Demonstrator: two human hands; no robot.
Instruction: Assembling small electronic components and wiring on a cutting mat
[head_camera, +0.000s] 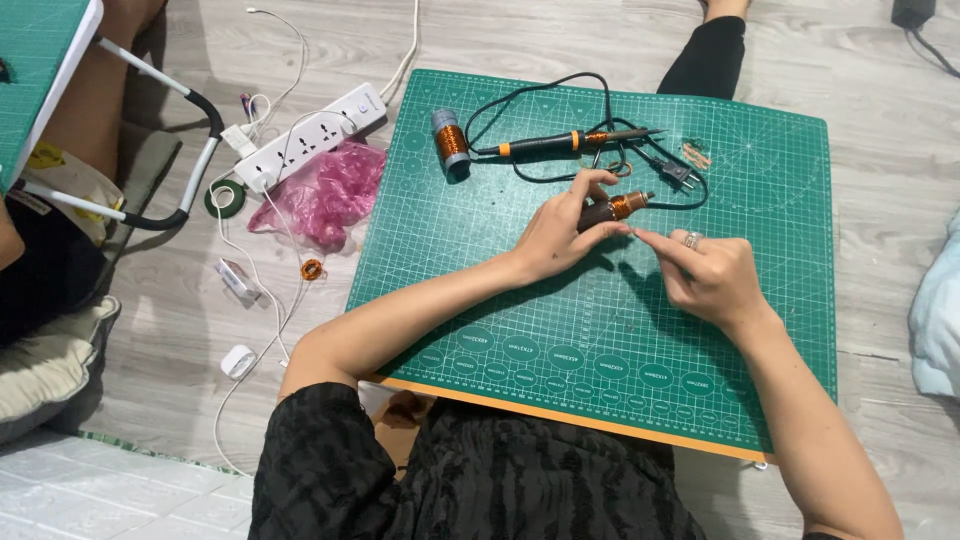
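My left hand (562, 228) holds a small dark rod wound with copper wire (617, 207) above the green cutting mat (520, 310). My right hand (708, 272), with a ring on one finger, pinches its fingertips close to the rod's end, seemingly on a thin wire too fine to see. Just beyond lies a soldering iron (570, 143) with an orange-and-black handle, its black cord looping to a plug (676, 174). A spool of copper wire (450, 142) stands at the mat's far left.
A white power strip (310, 135), a pink plastic bag (325, 190), a roll of dark tape (225, 198), white cables and a small copper coil (312, 269) lie on the wooden floor to the left. Another person sits at far left by a second green mat (35, 60).
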